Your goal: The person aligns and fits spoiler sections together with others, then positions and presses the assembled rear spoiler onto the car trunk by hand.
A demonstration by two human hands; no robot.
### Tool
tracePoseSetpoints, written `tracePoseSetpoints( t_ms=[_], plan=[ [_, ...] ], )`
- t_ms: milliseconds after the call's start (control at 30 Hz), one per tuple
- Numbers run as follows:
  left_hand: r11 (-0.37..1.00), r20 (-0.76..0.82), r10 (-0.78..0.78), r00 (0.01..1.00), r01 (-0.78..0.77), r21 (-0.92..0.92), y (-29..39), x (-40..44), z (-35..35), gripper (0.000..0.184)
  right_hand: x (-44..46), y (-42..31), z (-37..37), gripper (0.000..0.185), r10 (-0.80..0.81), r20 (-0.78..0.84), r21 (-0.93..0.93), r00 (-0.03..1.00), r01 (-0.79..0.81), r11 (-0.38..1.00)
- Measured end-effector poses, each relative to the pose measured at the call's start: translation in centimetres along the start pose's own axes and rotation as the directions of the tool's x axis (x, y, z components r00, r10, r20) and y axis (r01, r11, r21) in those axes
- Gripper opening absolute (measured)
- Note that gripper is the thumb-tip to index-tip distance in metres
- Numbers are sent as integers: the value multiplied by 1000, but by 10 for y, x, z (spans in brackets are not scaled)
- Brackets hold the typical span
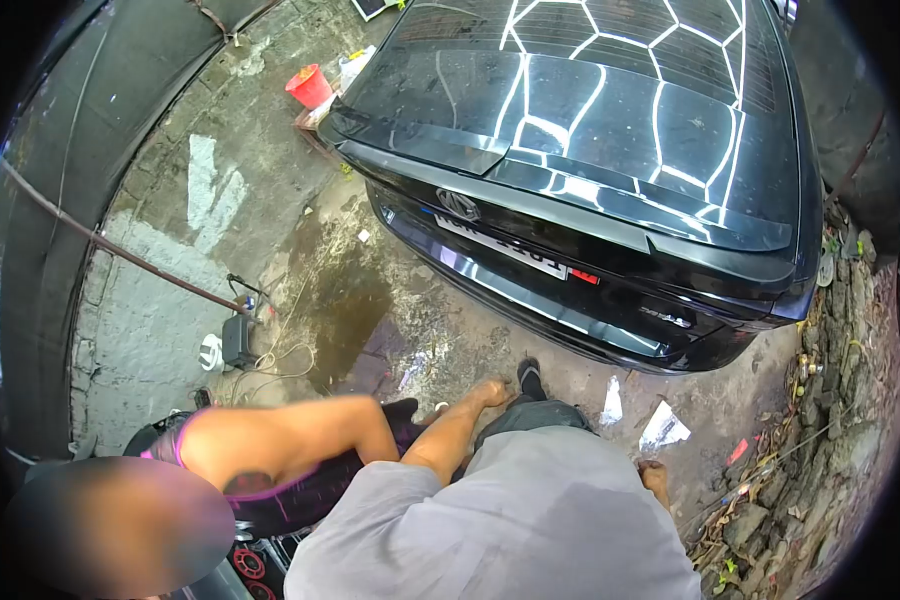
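My left hand (pixel 491 392) is low in front of me, beside my dark trouser leg, with its fingers curled in. Nothing shows in it. My right hand (pixel 655 478) hangs by my right side, partly hidden by my grey shirt; its fingers are too small to make out. Ahead of both hands stands the rear of a dark car (pixel 570 260), apart from them. Two white scraps, a small one (pixel 612 401) and a larger one (pixel 663 428), lie on the ground between my right hand and the car.
Another person (pixel 290 435) is close on my left, beside dark equipment with red rings (pixel 249 563). A black box (pixel 237 341) with a loose cable (pixel 282 357) sits on the ground. Farther off is a red bucket (pixel 309 86). A rough stone edge (pixel 820 430) runs along the right.
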State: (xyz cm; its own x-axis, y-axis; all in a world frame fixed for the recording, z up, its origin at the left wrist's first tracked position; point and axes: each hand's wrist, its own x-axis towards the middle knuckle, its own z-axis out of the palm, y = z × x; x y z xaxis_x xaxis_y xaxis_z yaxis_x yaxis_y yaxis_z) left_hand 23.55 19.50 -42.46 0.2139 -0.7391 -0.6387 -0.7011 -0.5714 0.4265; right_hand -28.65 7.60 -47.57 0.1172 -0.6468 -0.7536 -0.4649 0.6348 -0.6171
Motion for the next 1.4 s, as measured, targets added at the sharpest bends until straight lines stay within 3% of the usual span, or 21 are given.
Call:
tracePoseSetpoints(
  t_ms=[133, 467, 567, 600, 633, 667, 700, 733, 800, 833, 867, 900, 967, 1033, 1067, 1100, 1167, 1233, 1300, 1367, 1400],
  plan=[
    [998, -76, 54, 996, -55, -8, -9, 9, 6, 50, -8, 2, -19, 18, 34, 7, 7, 999, -34, 999],
    [997, -22, -60, 998, 61, 47, -21, -15, 14, 59, 19, 20, -26, 14, 155, -59, 35, 986, -153, 988],
    [990, -20, -138, 990, 138, -22, -48, -6, 38, 62, -13, -38, -16, 14, 147, -110, -111, 983, -159, 981],
    [981, 9, -189, 982, 190, -47, -45, -11, 35, 64, 35, 16, -37, 15, -321, 225, -568, 920, 392, 724],
    [965, 98, -252, 963, 257, -44, -41, -22, 22, 66, 90, 76, -59, 17, -682, 484, -723, 548, 690, 41],
    [955, 201, -289, 936, 297, -5, -34, -27, 6, 69, 57, 38, -46, 22, -439, 233, -669, 868, 470, 575],
    [947, -15, -291, 957, 286, -147, -30, -30, 9, 65, 13, -16, -28, 27, -97, -71, -426, 993, 57, 903],
    [948, -147, -167, 975, 118, -296, -34, -30, 5, 62, 28, -8, -33, 30, -68, -98, -461, 993, 16, 887],
    [930, -313, -123, 942, 0, -366, -3, -37, -28, 53, 25, -27, -33, 32, -34, -124, -282, 992, -2, 959],
    [921, -364, -114, 924, -38, -387, 9, -39, -47, 51, 23, -38, -35, 40, -57, -154, -339, 987, 1, 941],
    [963, -599, 37, 800, -189, -193, 11, -42, -61, 50, 20, -38, -39, 41, -89, -179, -300, 980, 32, 953],
    [957, -765, 205, 611, -288, 26, 13, -38, -69, 51, 28, -35, -39, 42, -117, -203, -265, 972, 60, 962],
    [844, -847, 366, 386, -521, 127, 94, -72, -143, 53, 36, -24, -46, 40, -181, -283, -221, 942, 119, 968],
    [801, -881, 434, 188, -529, 281, 132, -85, -196, 48, 47, -35, -55, 34, -260, -391, -217, 883, 186, 958],
    [797, -899, 417, 135, -528, 291, 144, -89, -221, 45, 26, -73, -59, 34, -180, -512, -136, 840, 127, 983],
    [799, -915, 395, 78, -522, 300, 148, -88, -242, 42, -28, -141, -64, 36, -190, -503, -50, 843, 192, 980],
    [841, -941, 338, 26, -457, 290, 129, -80, -284, 43, 7, -148, -87, 42, -331, -621, -13, 711, 413, 911],
    [868, -963, 267, 30, -442, 227, 126, -87, -313, 45, -12, -199, -109, 46, -408, -628, -37, 663, 498, 867],
    [890, -967, 254, 22, -396, 225, 120, -88, -338, 48, -60, -263, -113, 48, -539, -687, -188, 487, 597, 780],
    [910, -956, 293, -1, -305, 279, 107, -90, -353, 52, -76, -294, -121, 47, -557, -681, -109, 476, 686, 720],
    [901, -967, 255, 17, -367, 231, 109, -90, -355, 50, -85, -312, -121, 47, -578, -668, -71, 469, 733, 676]
  ],
)
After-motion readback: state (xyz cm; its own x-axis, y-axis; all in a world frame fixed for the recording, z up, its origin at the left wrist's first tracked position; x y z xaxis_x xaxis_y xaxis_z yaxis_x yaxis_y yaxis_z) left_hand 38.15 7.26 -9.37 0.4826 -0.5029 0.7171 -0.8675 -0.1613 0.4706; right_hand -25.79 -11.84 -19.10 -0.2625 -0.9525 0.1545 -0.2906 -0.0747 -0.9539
